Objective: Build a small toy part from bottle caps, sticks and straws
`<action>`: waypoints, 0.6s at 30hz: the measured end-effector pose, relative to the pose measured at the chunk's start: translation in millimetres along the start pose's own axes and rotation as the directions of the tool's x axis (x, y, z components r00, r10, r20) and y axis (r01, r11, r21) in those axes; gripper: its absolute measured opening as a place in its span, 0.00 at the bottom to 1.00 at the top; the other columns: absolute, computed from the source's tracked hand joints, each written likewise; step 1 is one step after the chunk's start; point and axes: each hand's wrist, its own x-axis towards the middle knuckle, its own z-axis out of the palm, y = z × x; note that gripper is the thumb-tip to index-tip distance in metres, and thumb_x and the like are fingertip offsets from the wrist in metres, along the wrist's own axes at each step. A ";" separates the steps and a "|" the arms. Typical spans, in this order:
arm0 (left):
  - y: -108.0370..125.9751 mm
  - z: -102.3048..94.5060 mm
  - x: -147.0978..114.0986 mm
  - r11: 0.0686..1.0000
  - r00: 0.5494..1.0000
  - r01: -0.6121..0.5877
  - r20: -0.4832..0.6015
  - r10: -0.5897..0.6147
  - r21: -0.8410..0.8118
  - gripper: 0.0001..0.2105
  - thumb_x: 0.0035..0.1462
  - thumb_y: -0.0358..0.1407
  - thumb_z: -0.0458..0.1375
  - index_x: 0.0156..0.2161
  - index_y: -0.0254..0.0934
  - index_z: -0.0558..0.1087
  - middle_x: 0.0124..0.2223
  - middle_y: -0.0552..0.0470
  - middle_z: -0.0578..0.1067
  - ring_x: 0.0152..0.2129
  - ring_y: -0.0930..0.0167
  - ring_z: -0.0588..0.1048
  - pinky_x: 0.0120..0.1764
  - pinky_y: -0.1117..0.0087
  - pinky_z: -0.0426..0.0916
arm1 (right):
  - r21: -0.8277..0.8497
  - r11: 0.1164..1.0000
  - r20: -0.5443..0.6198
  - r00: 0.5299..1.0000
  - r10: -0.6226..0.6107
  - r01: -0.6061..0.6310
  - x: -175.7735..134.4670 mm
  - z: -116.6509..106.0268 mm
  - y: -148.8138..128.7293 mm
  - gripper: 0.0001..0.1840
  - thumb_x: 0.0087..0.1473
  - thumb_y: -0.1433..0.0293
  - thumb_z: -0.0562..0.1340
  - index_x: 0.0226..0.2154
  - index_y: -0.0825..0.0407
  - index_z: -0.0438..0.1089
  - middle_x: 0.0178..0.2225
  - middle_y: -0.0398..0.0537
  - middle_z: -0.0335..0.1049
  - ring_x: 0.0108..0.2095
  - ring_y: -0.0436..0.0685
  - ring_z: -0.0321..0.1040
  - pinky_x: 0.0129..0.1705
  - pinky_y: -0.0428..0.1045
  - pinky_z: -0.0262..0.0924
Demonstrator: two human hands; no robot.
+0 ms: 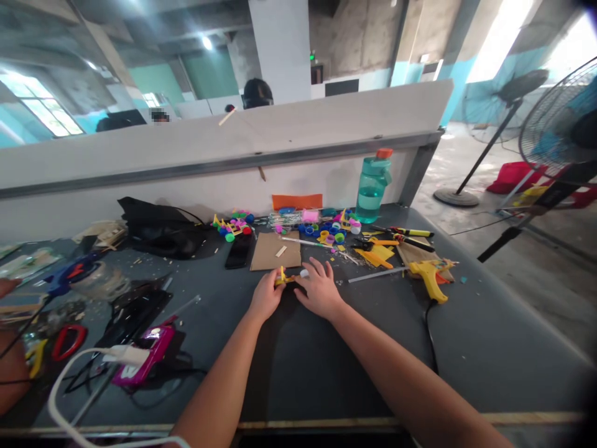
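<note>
My left hand (267, 297) is closed around a small yellow plastic piece (281, 275), pinched between thumb and fingers just above the grey table. A short brownish strip (291, 279) extends from this piece toward my right hand (321, 291). That hand has its fingers spread, and its nearest fingertips are at the strip's end; whether they touch it is too small to tell. A white bottle cap (305, 273) shows beside those fingertips. Just beyond both hands lies a brown cardboard sheet (268, 252) with a small pale wooden stick (280, 251) on it.
Colourful bottle caps (333, 233) are heaped behind the cardboard, near a teal water bottle (370, 193). A yellow glue gun (431, 280) and pliers (413, 239) lie right. Left are a black phone (239, 251), a magenta power strip (148, 354) and another person's arm (12, 367).
</note>
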 end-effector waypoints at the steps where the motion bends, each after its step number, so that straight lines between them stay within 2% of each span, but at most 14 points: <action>1: -0.1 0.4 0.1 1.000 1.000 -0.001 0.002 0.001 0.001 0.19 0.54 0.29 0.55 0.53 0.37 0.65 0.49 0.45 0.73 0.47 0.65 0.71 0.50 0.62 0.64 | -0.012 1.000 -0.006 1.000 0.009 -0.009 -0.3 0.1 0.7 0.19 0.54 0.59 0.58 0.48 0.41 0.70 0.57 0.53 0.58 0.62 0.67 0.41 0.58 0.70 0.31; 5: -0.6 2.0 -0.3 1.000 1.000 0.017 -0.005 -0.017 -0.004 0.19 0.54 0.29 0.55 0.52 0.37 0.66 0.49 0.44 0.73 0.47 0.64 0.71 0.50 0.62 0.64 | -0.032 0.999 -0.010 1.000 0.020 -0.020 -1.0 0.8 -0.4 0.19 0.54 0.61 0.58 0.48 0.43 0.70 0.57 0.55 0.58 0.62 0.67 0.40 0.58 0.70 0.30; 11: -2.3 2.8 -2.2 1.000 1.000 0.017 -0.026 -0.018 -0.016 0.19 0.54 0.29 0.55 0.53 0.37 0.65 0.48 0.45 0.74 0.48 0.66 0.71 0.49 0.65 0.64 | 0.002 0.998 0.066 0.995 -0.070 0.070 -1.9 2.4 -5.8 0.21 0.52 0.63 0.59 0.49 0.38 0.68 0.59 0.49 0.55 0.62 0.66 0.40 0.58 0.69 0.32; 18: -4.2 3.1 -0.8 0.998 0.999 0.026 -0.034 -0.028 -0.052 0.19 0.54 0.29 0.56 0.52 0.36 0.66 0.47 0.44 0.75 0.46 0.63 0.72 0.48 0.63 0.65 | -0.041 0.999 -0.017 1.000 -0.024 0.023 1.3 4.1 -3.9 0.17 0.53 0.63 0.58 0.47 0.42 0.70 0.55 0.52 0.60 0.60 0.65 0.44 0.59 0.67 0.33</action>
